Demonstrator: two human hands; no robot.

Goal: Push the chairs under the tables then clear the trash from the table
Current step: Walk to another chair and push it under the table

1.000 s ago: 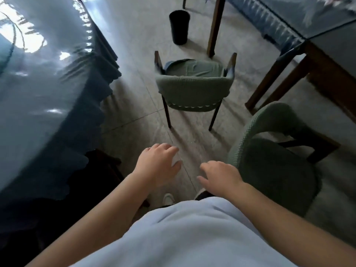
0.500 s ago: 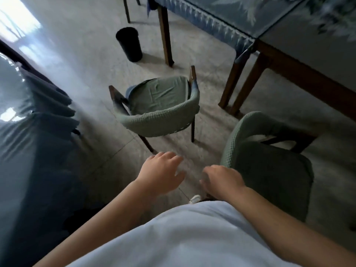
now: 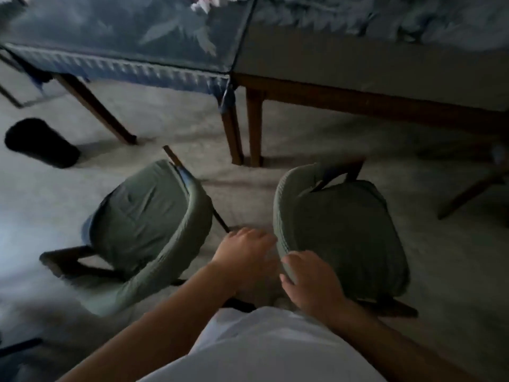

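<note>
So the chair on the right (image 3: 344, 238) is the one I'm at, green padded thing sitting around 3 o'clock from my hands, pulled out from the tables with its curved backrest facing me. My right hand (image 3: 311, 282) is resting on the near end of that backrest, fingers spread and curled over the rim, so it's on the chair, but I honestly can't tell from the blur whether it's a proper clamp or just a loose hold. My left hand (image 3: 245, 249) is just beside the backrest's outer face at about 12 o'clock from my wrist, fingers loosely bent, nothing in it, and whether it actually touches the fabric I can't make out. The second green chair (image 3: 146, 227) sits off at 9 o'clock, turned at an angle, also out on the floor. Up at 12 o'clock are two wooden-legged tables side by side: one with a blue patterned cloth (image 3: 132, 31), and a plainer one (image 3: 358, 64) to its right. A black bin (image 3: 38, 144) stands at 10 o'clock on the pale floor (image 3: 303, 150). Whole shot is dim and smeary.
</note>
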